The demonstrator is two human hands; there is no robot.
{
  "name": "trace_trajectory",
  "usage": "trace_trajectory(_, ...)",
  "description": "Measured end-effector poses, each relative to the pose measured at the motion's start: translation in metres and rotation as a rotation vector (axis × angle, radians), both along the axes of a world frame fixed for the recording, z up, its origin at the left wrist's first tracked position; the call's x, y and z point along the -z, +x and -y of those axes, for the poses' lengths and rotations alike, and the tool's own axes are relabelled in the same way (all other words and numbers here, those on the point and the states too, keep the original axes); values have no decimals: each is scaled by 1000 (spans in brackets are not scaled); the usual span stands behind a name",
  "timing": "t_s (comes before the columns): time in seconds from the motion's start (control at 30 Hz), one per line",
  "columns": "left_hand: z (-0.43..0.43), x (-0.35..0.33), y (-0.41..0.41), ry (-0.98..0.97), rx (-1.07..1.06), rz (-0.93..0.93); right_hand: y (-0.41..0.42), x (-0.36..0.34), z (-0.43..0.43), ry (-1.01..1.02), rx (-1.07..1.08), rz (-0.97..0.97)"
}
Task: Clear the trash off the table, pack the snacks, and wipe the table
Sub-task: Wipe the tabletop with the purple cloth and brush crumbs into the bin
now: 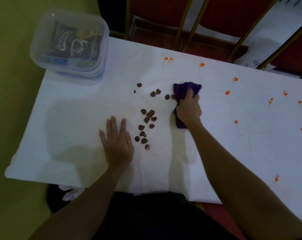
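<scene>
**Purple cloth under the right hand, brown crumbs beside it**

Nearest the camera, both bare forearms reach over the near edge of the table (74, 129), which is covered in a white sheet. The left hand (117, 144) lies flat and open on the sheet, fingers together and pointing away, holding nothing. Just to its right a loose trail of brown snack pieces (146, 118) runs from near the hand diagonally away, its long axis going from near to far, with a few outliers farther up and left.

The right hand (189, 110) is closed down over a purple cloth (186, 88), fingers curled into it and pressing it on the sheet. The cloth's long axis runs near to far, bunched ends showing beyond the fingertips and beside the wrist. The farthest brown pieces lie just beside its left edge.

Orange smears (227, 92) are scattered over the sheet to the right and beyond the cloth.

At the far left corner stands a clear plastic container (101, 49) with its lid on, dark snack wrappers inside; their printing is too blurred to read. Behind the table stand red chairs (164, 13) with gold frames.
</scene>
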State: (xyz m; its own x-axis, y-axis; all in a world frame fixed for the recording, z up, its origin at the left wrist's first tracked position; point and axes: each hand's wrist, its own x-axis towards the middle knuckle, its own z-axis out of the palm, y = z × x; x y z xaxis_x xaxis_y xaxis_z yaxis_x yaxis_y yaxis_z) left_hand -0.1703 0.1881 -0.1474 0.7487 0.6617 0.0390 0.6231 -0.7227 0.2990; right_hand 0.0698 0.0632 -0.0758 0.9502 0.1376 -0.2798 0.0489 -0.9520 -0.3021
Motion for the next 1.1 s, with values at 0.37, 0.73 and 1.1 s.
trace_trajectory(0.37, -21, 4, -7, -57, 108, 60, 28, -15, -63, 117, -197, 7)
trace_trajectory(0.73, -40, 0, -47, -51, -13, -58, -22, -2, -125, -17, -840, 24)
trace_trajectory(1.1, -37, -1, -48, -22, -19, 38, -49, 1, 12, -42, -37, 16)
